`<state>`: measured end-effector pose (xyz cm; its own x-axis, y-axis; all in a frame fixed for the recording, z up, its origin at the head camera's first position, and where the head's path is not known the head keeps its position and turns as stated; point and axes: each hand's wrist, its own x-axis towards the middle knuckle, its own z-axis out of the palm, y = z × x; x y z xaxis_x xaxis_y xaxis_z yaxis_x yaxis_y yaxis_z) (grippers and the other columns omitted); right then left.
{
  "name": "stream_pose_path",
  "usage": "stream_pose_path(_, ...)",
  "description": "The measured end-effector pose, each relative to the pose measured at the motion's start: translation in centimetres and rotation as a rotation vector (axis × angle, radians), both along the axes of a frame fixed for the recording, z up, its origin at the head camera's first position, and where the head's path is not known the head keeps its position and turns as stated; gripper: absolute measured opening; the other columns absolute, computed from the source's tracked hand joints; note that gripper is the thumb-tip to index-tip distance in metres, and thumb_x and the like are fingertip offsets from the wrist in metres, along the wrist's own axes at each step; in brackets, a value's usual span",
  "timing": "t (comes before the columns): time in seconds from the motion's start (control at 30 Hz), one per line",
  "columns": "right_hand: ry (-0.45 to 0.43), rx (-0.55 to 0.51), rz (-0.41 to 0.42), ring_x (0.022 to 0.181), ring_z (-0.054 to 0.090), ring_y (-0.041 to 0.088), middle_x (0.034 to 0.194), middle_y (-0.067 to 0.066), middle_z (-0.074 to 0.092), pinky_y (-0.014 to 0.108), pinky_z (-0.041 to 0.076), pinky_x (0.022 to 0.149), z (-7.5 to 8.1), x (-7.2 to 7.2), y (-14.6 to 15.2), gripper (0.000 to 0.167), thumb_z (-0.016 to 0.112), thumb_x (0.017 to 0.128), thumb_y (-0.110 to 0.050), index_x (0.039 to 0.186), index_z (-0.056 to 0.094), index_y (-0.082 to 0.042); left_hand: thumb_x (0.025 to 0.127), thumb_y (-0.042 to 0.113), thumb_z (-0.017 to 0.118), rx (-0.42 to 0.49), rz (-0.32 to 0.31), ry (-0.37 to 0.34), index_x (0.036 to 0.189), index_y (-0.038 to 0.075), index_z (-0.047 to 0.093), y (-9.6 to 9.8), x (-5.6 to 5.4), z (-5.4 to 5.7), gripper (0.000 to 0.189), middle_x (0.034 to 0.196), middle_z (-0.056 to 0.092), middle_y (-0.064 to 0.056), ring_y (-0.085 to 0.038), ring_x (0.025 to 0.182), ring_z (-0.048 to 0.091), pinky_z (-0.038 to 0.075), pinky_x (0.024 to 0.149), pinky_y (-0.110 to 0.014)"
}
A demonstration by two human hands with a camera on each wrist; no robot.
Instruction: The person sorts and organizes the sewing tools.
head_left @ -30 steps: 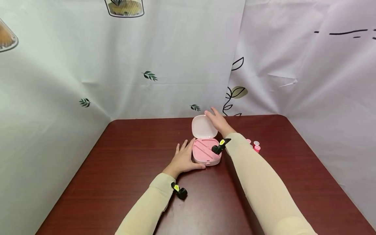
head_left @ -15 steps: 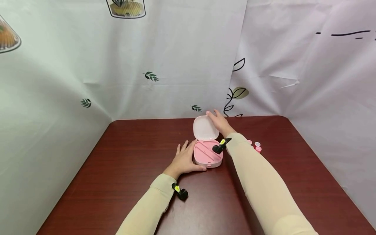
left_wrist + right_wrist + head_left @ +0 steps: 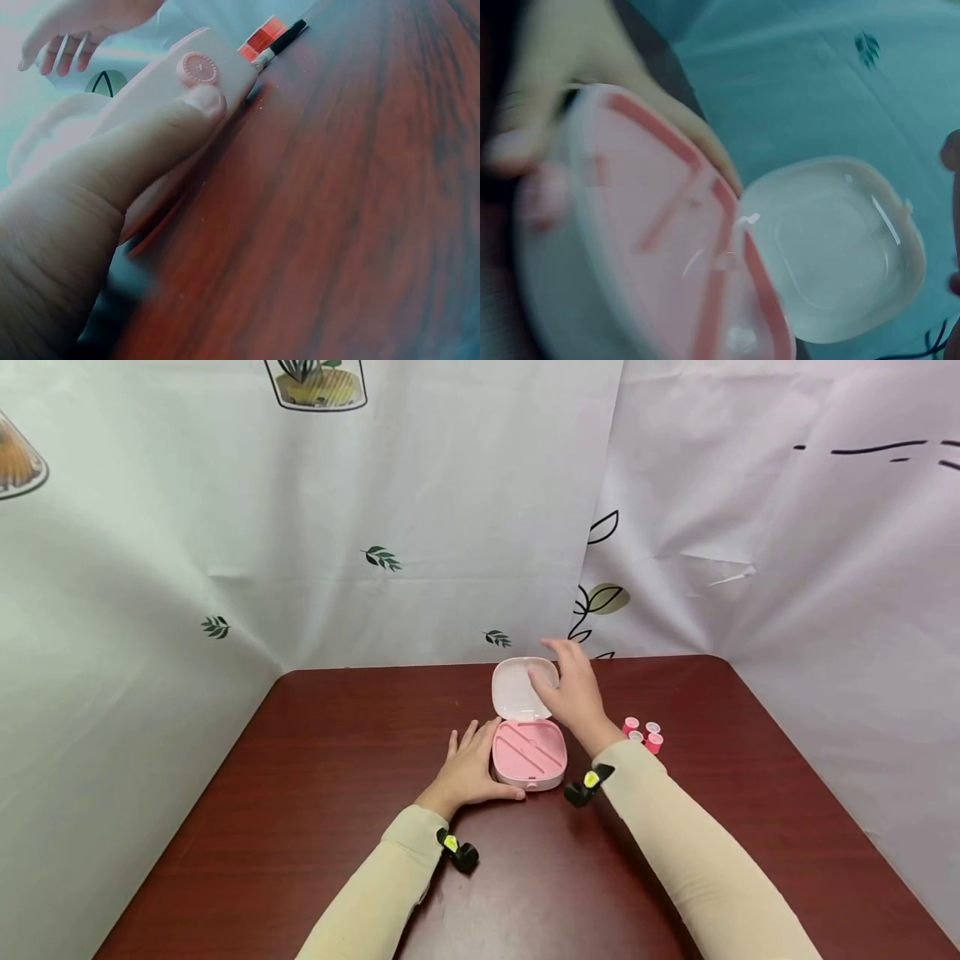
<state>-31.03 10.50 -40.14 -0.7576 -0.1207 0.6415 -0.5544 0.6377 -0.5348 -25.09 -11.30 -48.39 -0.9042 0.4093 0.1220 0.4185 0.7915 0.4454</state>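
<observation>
Right hand has come off lid, fingers apart, holding nothing. Lid stays open unaided, apparently freeing that hand. Left hand grips box, thumb at front; box on table, spools to right.

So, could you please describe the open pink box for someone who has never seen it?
Find the dark red-brown table and look about midway across, towards its far edge. There sits a low, rounded box with a pink inside and a pale lid open behind it. Unlike the small pink-and-white cylinders to its right, it is much larger and has a round button on its front.
</observation>
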Motion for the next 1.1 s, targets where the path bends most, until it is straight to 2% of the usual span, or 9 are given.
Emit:
stream_pose_path(0.03,-0.002,0.036,0.014,0.118,0.055,0.034,0.127,0.017,0.059,0.049,0.045,0.101,-0.1,0.7,-0.1,0.049,0.073,0.090,-0.023,0.133,0.060,-0.001,0.060,0.080,0.078,-0.006,0.004,-0.002,0.163,0.016,0.016,0.0,0.0,-0.1,0.137,0.164,0.029,-0.010,-0.034,0.154,0.014,0.003,0.120,-0.062)
stream_pose_path(0.1,-0.063,0.117,0.032,0.110,0.058,0.033,0.119,0.017,0.061,0.048,0.048,0.096,-0.3,2.1,-0.5,0.047,0.074,0.089,-0.024,0.127,0.062,0.000,0.061,0.081,0.077,-0.017,0.011,-0.003,0.164,0.015,0.013,-0.1,0.0,-0.2,0.138,0.166,0.025,-0.011,-0.034,0.155,0.012,0.002,0.120,-0.061)
stream_pose_path(0.3,-0.366,0.394,0.040,0.098,0.063,0.031,0.108,0.017,0.065,0.048,0.053,0.089,-1.5,5.3,-1.9,0.053,0.076,0.085,-0.036,0.120,0.066,0.003,0.067,0.081,0.072,-0.049,0.018,0.005,0.163,0.009,0.010,-0.3,0.0,-0.3,0.135,0.168,0.016,-0.010,-0.033,0.156,0.007,0.001,0.121,-0.060)
stream_pose_path(0.4,-0.422,0.506,0.038,0.093,0.063,0.031,0.100,0.016,0.064,0.047,0.052,0.083,-2.1,6.1,-2.4,0.052,0.077,0.082,-0.036,0.116,0.068,0.003,0.068,0.080,0.072,-0.049,0.012,-0.007,0.163,0.008,0.010,-0.4,0.1,-0.4,0.134,0.169,0.015,-0.010,-0.032,0.156,0.007,0.000,0.121,-0.060)
stream_pose_path(0.47,-0.416,0.542,0.023,0.092,0.063,0.031,0.097,0.014,0.064,0.046,0.052,0.082,-2.5,6.3,-2.7,0.046,0.077,0.081,-0.032,0.111,0.069,0.002,0.069,0.080,0.072,-0.040,0.007,-0.013,0.163,0.008,0.012,-0.4,0.1,-0.3,0.133,0.169,0.016,-0.009,-0.032,0.156,0.008,0.000,0.121,-0.060)
stream_pose_path(0.63,-0.390,0.553,-0.016,0.081,0.061,0.029,0.090,0.012,0.064,0.044,0.052,0.075,-2.8,6.2,-2.9,0.034,0.074,0.079,-0.024,0.102,0.071,0.001,0.068,0.081,0.071,-0.031,0.001,-0.025,0.163,0.010,0.012,-0.3,0.1,-0.4,0.132,0.169,0.016,-0.005,-0.029,0.156,0.009,-0.002,0.121,-0.058)
stream_pose_path(0.97,-0.445,0.488,-0.026,0.068,0.054,0.023,0.083,0.008,0.058,0.040,0.048,0.065,-2.5,5.9,-2.4,0.029,0.074,0.075,-0.025,0.094,0.069,-0.004,0.068,0.080,0.072,-0.036,0.004,-0.010,0.163,0.011,0.012,0.0,-0.1,-0.3,0.132,0.169,0.017,-0.003,-0.030,0.155,0.012,-0.001,0.121,-0.059)
stream_pose_path(1.1,-0.457,0.469,-0.036,0.070,0.055,0.024,0.086,0.010,0.059,0.041,0.050,0.067,-2.3,6.0,-2.3,0.035,0.075,0.074,-0.026,0.099,0.070,-0.002,0.068,0.079,0.074,-0.024,0.000,-0.002,0.163,0.010,0.014,0.0,0.0,-0.1,0.131,0.168,0.018,-0.004,-0.031,0.155,0.014,0.001,0.120,-0.061)
